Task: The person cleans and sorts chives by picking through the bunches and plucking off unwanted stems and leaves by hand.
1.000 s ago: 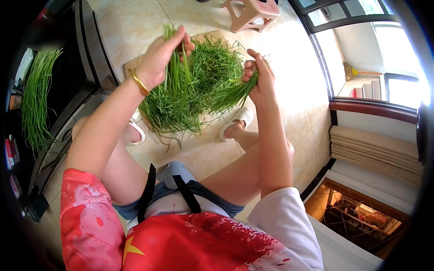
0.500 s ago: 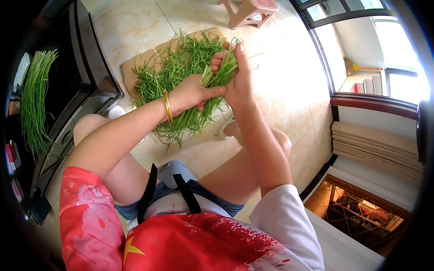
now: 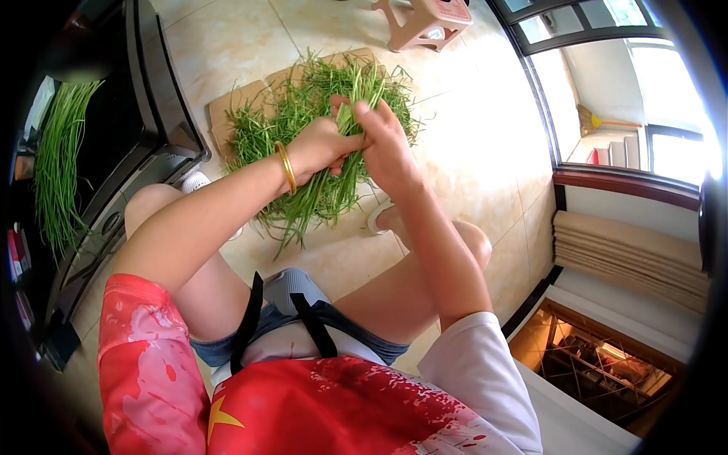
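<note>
A bunch of long green chives (image 3: 350,171) is held up over a loose heap of chives (image 3: 265,135). Around the bunch's middle wraps my left hand (image 3: 322,148), closed, with a gold bangle (image 3: 285,168) at its wrist. My right hand (image 3: 388,150) is closed at the bunch's right side, touching my left hand. Its thumb and fingertips are slightly blurred against the stalks. The heap lies on flattened cardboard (image 3: 227,114) on the floor, and loose stalk ends hang below my hands.
A neat bundle of chives (image 3: 64,163) lies on the dark cabinet (image 3: 140,91) at the left. A pink plastic stool (image 3: 421,23) stands on the tiled floor (image 3: 485,129) at the top. My knees flank the heap. Windows and a curtain (image 3: 622,262) are at the right.
My right hand has moved left and down along the bunch, its fingers no longer stretched upward but curled in. The bunch stands slightly further left. My left hand still grips it.
</note>
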{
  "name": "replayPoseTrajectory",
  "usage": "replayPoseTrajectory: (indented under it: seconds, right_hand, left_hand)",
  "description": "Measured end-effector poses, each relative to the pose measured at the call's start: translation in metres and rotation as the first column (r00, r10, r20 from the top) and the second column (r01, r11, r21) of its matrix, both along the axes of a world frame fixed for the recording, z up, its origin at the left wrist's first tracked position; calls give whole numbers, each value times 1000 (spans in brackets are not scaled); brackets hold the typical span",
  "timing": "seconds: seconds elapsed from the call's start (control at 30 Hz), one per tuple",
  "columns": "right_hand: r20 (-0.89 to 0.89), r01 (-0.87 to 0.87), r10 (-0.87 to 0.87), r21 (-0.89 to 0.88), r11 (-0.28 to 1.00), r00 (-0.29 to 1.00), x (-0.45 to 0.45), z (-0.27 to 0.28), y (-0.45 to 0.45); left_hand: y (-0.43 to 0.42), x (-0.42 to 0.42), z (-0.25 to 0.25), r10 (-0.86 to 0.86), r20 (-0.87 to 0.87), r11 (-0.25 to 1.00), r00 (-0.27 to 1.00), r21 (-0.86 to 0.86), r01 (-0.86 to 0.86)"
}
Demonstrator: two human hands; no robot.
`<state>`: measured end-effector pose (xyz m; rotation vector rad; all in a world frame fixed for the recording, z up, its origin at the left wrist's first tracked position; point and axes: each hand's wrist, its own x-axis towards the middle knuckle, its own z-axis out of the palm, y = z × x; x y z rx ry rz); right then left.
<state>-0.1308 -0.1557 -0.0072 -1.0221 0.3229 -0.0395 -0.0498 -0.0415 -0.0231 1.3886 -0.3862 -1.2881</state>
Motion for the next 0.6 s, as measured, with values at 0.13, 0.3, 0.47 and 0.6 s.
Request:
replayPoseTrajectory:
  seconds: [0.13, 0.3, 0.47, 0.6]
  right_hand:
    - [-159, 184, -215, -187, 965, 964, 3, 2, 8]
    - [-119, 395, -381, 137, 908, 917, 4, -1, -14]
    - [-44, 465, -467, 213, 859, 883, 0, 1, -42]
    - [-47, 449, -457, 305, 840, 888, -4, 4, -49]
  left_hand:
    - [2, -10, 8, -51, 92, 998, 994, 36, 48]
    - [2, -10, 11, 16, 56, 993, 998, -117, -9]
    - [7, -2, 8, -2, -28, 992, 1000, -127, -2]
    - [11, -1, 13, 24, -91, 990, 996, -137, -36]
